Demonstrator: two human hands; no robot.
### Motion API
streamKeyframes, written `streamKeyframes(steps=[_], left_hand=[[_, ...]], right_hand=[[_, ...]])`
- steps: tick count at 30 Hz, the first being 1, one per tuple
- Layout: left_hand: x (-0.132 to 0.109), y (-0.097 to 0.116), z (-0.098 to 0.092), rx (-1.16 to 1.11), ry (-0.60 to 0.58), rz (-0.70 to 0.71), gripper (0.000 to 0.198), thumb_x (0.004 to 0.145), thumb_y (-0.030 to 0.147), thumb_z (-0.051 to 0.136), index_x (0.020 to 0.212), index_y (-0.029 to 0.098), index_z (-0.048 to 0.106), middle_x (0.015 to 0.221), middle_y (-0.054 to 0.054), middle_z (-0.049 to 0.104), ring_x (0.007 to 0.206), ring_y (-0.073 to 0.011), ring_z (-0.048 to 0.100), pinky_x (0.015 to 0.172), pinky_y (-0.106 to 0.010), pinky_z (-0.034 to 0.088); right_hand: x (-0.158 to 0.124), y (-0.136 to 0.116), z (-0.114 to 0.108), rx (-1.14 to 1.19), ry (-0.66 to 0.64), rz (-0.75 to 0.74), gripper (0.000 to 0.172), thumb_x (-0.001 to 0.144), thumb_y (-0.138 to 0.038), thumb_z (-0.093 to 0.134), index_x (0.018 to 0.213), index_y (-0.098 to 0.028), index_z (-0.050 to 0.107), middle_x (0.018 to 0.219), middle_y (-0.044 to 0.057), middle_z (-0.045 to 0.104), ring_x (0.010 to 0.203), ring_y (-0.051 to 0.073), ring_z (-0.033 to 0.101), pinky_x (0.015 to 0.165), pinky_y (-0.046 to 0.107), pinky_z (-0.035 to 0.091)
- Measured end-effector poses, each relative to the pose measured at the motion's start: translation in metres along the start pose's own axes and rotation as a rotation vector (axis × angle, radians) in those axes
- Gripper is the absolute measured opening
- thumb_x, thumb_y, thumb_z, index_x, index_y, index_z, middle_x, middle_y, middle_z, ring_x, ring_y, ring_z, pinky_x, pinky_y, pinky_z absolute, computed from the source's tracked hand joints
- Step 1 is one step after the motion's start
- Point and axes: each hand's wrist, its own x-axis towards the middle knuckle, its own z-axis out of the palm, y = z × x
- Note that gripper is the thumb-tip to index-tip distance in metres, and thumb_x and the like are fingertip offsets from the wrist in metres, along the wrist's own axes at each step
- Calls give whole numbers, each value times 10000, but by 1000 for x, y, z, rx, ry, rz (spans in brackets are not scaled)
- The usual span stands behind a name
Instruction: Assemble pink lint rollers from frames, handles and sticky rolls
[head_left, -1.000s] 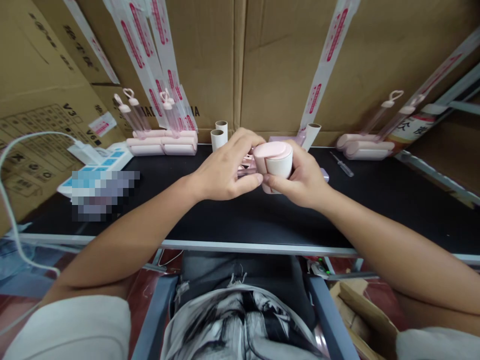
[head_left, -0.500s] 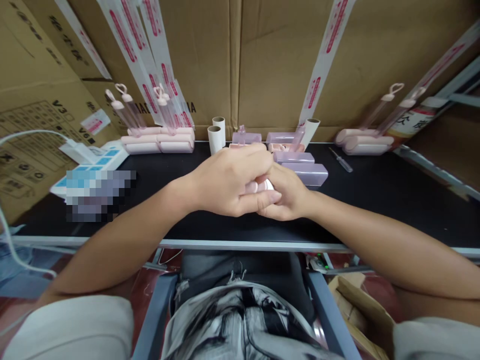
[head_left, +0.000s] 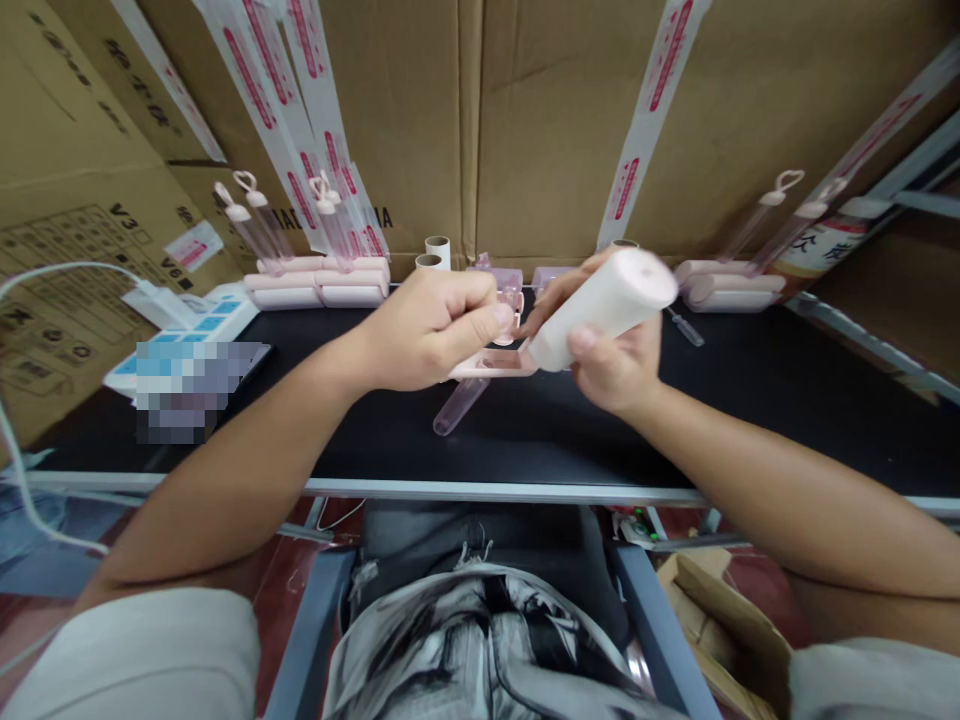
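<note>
A white lint roller (head_left: 600, 310) with a pale pink end is gripped by my right hand (head_left: 622, 375), tilted up toward the right. My left hand (head_left: 431, 330) is closed on a pale pink frame (head_left: 512, 364), which reaches across to the roller's lower end. Beneath the frame, a clear purplish tube-shaped handle (head_left: 459, 408) slants down to the left; whether it joins the frame is hidden. Just behind my hands stands a small translucent pink part (head_left: 508, 318), partly covered by my left fingers.
Pink lint rollers with upright clear handles stand at the left (head_left: 322, 290) and right (head_left: 739, 292). White cardboard tubes (head_left: 437, 252) and purple plastic covers (head_left: 501, 277) are at the back. A screwdriver (head_left: 686, 328), power strip (head_left: 225, 305) and bottle (head_left: 825, 245) flank the hands.
My clasped hands have come apart. The white roller in my right hand, the pink frame and the clear handle now show. My right hand has risen and moved right.
</note>
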Motion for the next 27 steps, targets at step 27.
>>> streamKeyframes(steps=[27], left_hand=[[-8,-75,-4,382,-207,-401,439,1041,543,602,1256,205,781,1172,-135,841,1038,-284,795,940,-391,606]], right_hand=[[-5,21,-6,-285,-494,369,539,905,-457,815,1346,-148,815,1254,111,852,1062,319,783,1028,492,583]])
